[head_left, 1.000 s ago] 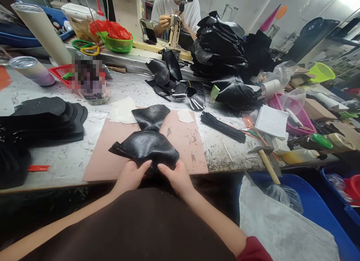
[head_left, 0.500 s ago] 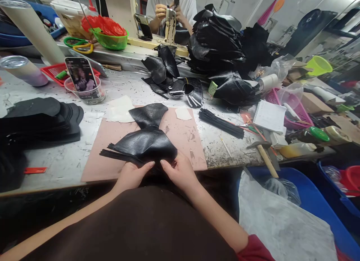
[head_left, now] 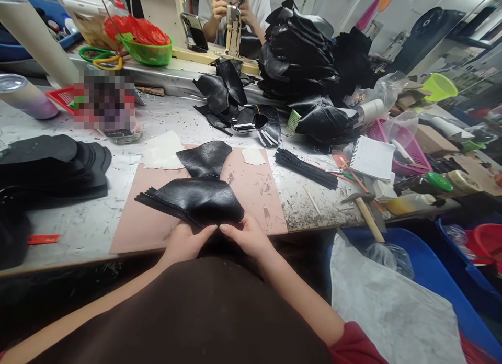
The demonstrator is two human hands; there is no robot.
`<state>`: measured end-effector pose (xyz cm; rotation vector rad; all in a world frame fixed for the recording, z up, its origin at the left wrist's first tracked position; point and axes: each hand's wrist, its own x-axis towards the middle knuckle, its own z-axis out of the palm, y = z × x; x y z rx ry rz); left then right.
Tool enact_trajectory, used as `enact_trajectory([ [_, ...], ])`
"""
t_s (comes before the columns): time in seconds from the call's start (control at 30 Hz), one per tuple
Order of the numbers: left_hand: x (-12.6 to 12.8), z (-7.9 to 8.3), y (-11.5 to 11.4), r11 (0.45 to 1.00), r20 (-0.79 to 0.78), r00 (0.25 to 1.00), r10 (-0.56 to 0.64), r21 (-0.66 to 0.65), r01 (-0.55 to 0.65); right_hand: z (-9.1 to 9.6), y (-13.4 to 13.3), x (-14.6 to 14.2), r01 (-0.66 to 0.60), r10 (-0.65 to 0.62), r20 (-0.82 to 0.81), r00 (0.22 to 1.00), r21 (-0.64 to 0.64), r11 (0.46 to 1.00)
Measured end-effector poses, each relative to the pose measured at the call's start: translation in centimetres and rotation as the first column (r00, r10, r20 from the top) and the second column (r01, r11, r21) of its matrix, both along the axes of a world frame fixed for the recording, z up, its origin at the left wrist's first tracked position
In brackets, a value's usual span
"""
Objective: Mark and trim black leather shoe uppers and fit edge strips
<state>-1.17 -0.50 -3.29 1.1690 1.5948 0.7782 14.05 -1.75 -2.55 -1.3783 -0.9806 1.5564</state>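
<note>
A glossy black leather piece (head_left: 200, 196) lies over the near part of the pink board (head_left: 129, 228). My left hand (head_left: 186, 243) is closed on its near edge, with the thumb on top. From the right, my right hand (head_left: 251, 236) pinches the same edge, and the two thumb tips nearly meet. The other fingers of both hands are mostly hidden underneath. A bundle of black strips (head_left: 151, 201) juts out at the left of this piece. Just beyond it, a second black leather piece (head_left: 206, 158) rests on the board, touching or joined to the first; I cannot tell which.
Stacked black pieces (head_left: 58, 165) stand at left. Black strips (head_left: 306, 168), a notebook (head_left: 372, 157) and a hammer (head_left: 368, 217) lie to the right. Behind are a tall black leather pile (head_left: 298, 50), a sewing machine (head_left: 233, 34) and a co-worker's hands (head_left: 219, 8). A blue bin (head_left: 431, 280) stands below right.
My thumbs have drawn closer together along the near edge of the leather piece. Both hands keep their grip. The whole view has shifted slightly.
</note>
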Motion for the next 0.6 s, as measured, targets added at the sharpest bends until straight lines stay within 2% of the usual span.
enact_trajectory([
  [0.13,0.0,-0.7,0.1,0.997,0.039,0.998,-0.05,0.061,0.048,-0.2,0.1,0.3,0.041,-0.048,-0.089,0.995,-0.076,0.996],
  [0.3,0.1,0.8,0.0,0.998,0.033,0.999,-0.042,-0.045,0.043,-0.3,0.1,0.6,0.019,-0.029,-0.154,0.988,-0.062,0.998],
  [0.4,0.3,1.6,-0.1,0.992,0.067,0.997,-0.028,-0.124,0.036,-0.5,0.0,0.6,0.011,-0.02,-0.154,0.988,-0.059,0.998],
  [0.5,0.4,1.9,0.0,0.98,0.118,0.993,-0.023,-0.194,0.046,-0.7,0.1,0.6,-0.002,-0.002,-0.126,0.992,-0.033,0.999],
  [0.6,0.4,1.6,0.0,0.984,0.132,0.991,-0.008,-0.175,0.032,-0.6,0.0,0.6,-0.003,0.004,-0.051,0.999,0.014,1.0],
])
